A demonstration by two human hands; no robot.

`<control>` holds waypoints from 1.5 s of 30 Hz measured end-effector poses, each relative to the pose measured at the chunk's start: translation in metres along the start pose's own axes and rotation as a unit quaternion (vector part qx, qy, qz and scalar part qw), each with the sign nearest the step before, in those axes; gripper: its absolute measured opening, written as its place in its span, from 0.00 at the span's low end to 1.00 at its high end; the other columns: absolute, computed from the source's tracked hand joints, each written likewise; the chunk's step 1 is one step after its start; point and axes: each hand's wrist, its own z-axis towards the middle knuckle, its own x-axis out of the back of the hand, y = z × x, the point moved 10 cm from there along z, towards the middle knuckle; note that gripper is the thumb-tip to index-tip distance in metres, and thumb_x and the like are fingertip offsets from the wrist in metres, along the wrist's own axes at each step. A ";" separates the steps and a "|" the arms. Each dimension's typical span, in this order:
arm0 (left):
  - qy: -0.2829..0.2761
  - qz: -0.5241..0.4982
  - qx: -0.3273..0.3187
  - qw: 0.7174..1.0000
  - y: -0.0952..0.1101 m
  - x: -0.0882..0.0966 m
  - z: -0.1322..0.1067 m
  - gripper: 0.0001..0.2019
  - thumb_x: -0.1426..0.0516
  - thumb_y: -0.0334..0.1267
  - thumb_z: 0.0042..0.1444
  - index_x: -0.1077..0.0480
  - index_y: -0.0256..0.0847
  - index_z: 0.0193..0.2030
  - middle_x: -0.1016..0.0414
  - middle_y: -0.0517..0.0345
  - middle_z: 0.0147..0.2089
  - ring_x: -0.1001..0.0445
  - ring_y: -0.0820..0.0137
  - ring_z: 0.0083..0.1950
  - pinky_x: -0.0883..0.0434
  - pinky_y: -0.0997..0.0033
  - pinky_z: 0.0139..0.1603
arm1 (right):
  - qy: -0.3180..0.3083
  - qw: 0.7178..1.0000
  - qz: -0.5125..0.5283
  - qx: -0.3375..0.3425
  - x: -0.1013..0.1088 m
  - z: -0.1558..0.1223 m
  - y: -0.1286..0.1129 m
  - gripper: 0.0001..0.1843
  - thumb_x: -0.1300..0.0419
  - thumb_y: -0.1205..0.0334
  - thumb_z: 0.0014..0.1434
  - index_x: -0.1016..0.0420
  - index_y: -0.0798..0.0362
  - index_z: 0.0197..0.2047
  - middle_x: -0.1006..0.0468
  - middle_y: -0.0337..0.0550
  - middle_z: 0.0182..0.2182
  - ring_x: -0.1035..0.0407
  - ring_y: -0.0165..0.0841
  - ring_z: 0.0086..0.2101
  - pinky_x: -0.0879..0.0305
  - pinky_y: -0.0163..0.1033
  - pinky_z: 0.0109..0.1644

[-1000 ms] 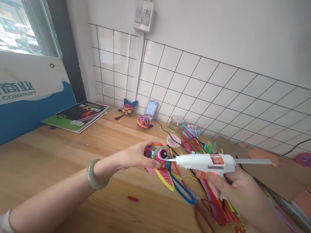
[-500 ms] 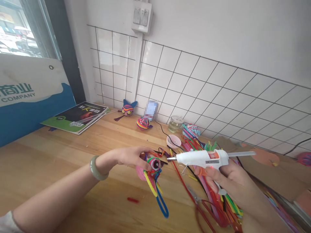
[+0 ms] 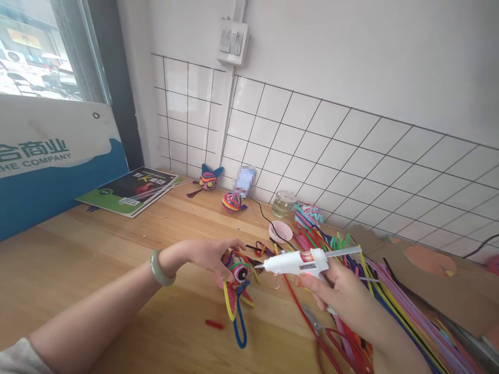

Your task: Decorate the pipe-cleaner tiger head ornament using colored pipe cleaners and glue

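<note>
While the left hand (image 3: 208, 255) gripped a craft figure (image 3: 238, 275) below centre, the right hand (image 3: 337, 285) clasped a glue gun (image 3: 290, 263).

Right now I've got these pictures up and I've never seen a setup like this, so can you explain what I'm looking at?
There's no machine here, just someone's two bare hands. The view comes from a camera worn on the head, looking forward and down. The left hand holds a colourful fuzzy figure. The right hand grips a white glue gun, pointed toward the figure. On the wooden table lie red-handled scissors, bundled fuzzy stems and a booklet, with a pink bowl farther back.
</note>
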 end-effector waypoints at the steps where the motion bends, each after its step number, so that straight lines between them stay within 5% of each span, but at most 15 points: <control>1: 0.011 0.012 -0.002 1.000 0.000 0.003 0.000 0.39 0.32 0.44 0.42 0.43 0.45 0.60 0.26 0.57 0.42 0.26 0.67 0.38 0.30 0.70 0.37 | -0.008 1.000 -0.006 0.002 -0.004 0.001 -0.001 0.16 0.43 0.48 0.58 0.31 0.51 0.43 0.35 0.31 0.19 0.39 0.30 0.21 0.42 0.35 0.27; 7: 0.147 0.137 -0.149 0.968 0.027 0.031 -0.006 0.21 0.32 0.44 0.42 0.31 0.42 0.41 0.29 0.57 0.44 0.31 0.65 0.46 0.34 0.67 0.46 | -0.031 0.999 -0.005 0.021 -0.017 0.003 -0.009 0.15 0.45 0.50 0.60 0.31 0.51 0.44 0.31 0.33 0.26 0.36 0.30 0.23 0.37 0.36 0.30; 12: 0.120 0.088 -0.203 0.968 0.033 0.025 -0.015 0.12 0.37 0.43 0.52 0.26 0.39 0.41 0.28 0.54 0.42 0.29 0.68 0.41 0.33 0.70 0.43 | -0.056 0.998 -0.008 0.027 -0.026 0.004 -0.014 0.15 0.45 0.51 0.61 0.30 0.52 0.46 0.31 0.35 0.27 0.35 0.31 0.26 0.36 0.34 0.29; 22: 0.133 0.073 -0.178 0.972 0.025 0.012 -0.019 0.11 0.45 0.42 0.61 0.21 0.44 0.41 0.37 0.49 0.58 0.31 0.61 0.55 0.32 0.67 0.54 | -0.021 0.999 -0.041 0.003 -0.032 0.006 -0.011 0.15 0.45 0.49 0.59 0.28 0.51 0.41 0.35 0.32 0.19 0.35 0.33 0.24 0.38 0.34 0.26; 37: 0.149 0.010 -0.139 0.979 0.023 0.013 -0.015 0.11 0.47 0.38 0.61 0.25 0.40 0.36 0.39 0.49 0.57 0.32 0.61 0.55 0.30 0.66 0.49 | -0.035 0.998 -0.051 0.000 -0.032 0.011 -0.010 0.17 0.44 0.49 0.60 0.28 0.51 0.45 0.33 0.33 0.19 0.34 0.33 0.24 0.36 0.34 0.27; 45: 0.156 0.015 -0.167 0.973 0.021 0.014 -0.012 0.08 0.47 0.35 0.61 0.26 0.40 0.36 0.39 0.51 0.57 0.33 0.63 0.57 0.33 0.66 0.56 | -0.023 0.994 -0.099 0.033 -0.037 0.012 -0.016 0.18 0.47 0.48 0.62 0.28 0.50 0.48 0.27 0.38 0.26 0.31 0.34 0.26 0.34 0.36 0.30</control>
